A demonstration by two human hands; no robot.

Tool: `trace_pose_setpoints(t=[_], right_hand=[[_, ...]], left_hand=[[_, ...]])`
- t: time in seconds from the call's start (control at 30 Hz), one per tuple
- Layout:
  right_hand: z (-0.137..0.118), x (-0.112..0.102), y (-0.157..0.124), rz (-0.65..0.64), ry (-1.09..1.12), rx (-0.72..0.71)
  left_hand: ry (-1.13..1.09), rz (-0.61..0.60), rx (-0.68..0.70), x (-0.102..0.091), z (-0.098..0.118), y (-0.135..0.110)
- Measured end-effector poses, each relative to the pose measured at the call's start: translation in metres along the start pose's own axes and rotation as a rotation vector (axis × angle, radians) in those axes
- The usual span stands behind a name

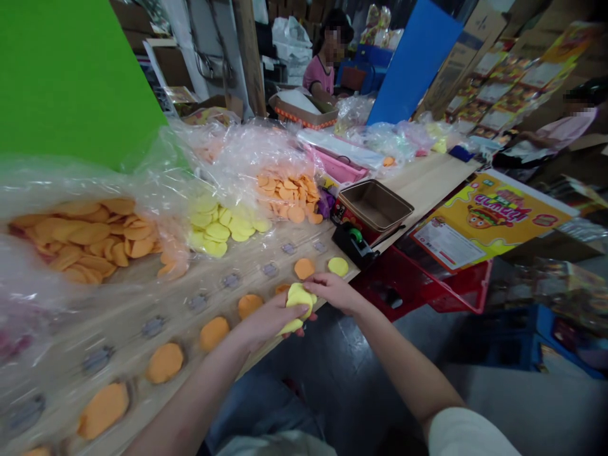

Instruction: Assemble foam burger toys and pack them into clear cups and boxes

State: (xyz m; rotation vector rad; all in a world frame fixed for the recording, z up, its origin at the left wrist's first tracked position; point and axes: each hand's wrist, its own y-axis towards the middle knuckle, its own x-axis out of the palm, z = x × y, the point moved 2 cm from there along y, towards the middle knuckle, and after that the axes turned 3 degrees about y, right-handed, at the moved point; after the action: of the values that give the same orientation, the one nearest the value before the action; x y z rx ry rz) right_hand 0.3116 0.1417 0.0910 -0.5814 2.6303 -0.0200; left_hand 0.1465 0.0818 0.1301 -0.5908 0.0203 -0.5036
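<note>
My left hand (270, 320) is closed around several thin yellow discs (300, 299) at the table's front edge. With thumb and fingers, my right hand (332, 291) pinches the upper edge of the same discs. Just beyond my hands lie a single orange disc (304, 268) and a single yellow disc (338, 266). A row of thicker orange pieces (164, 362) runs along the table to the left, partly hidden by my left arm. Behind that row, small clear-and-grey items (153, 327) sit in a line.
Open plastic bags spill orange discs (99, 234), yellow discs (218, 221) and more orange discs (289, 193). A brown bin (375, 206) and a black tape dispenser (354, 244) stand right. Below is a red crate (456, 297). Two people (320, 73) sit farther off.
</note>
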Motion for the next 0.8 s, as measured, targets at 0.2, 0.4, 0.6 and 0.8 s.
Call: trace_pose_setpoints(t=[0.2,0.4,0.6,0.8], right_hand=[[0.007,-0.003,0.038,0.286,-0.121,0.022],[0.017,-0.005,0.053,0.176,-0.482,-0.077],[0.025,-0.003,0.047,0.271,-0.674,-0.145],[0.005,0.006,0.023,0.362,-0.64,-0.201]], left_hand=[[-0.15,0.214,-0.028,-0.018,-0.013,-0.003],[-0.026,0.365,-0.045,-0.047,-0.024,-0.022],[0.488,0.324,0.044,-0.053,-0.016,0.009],[0.624,0.432,0.186,-0.049,-0.009,0.046]])
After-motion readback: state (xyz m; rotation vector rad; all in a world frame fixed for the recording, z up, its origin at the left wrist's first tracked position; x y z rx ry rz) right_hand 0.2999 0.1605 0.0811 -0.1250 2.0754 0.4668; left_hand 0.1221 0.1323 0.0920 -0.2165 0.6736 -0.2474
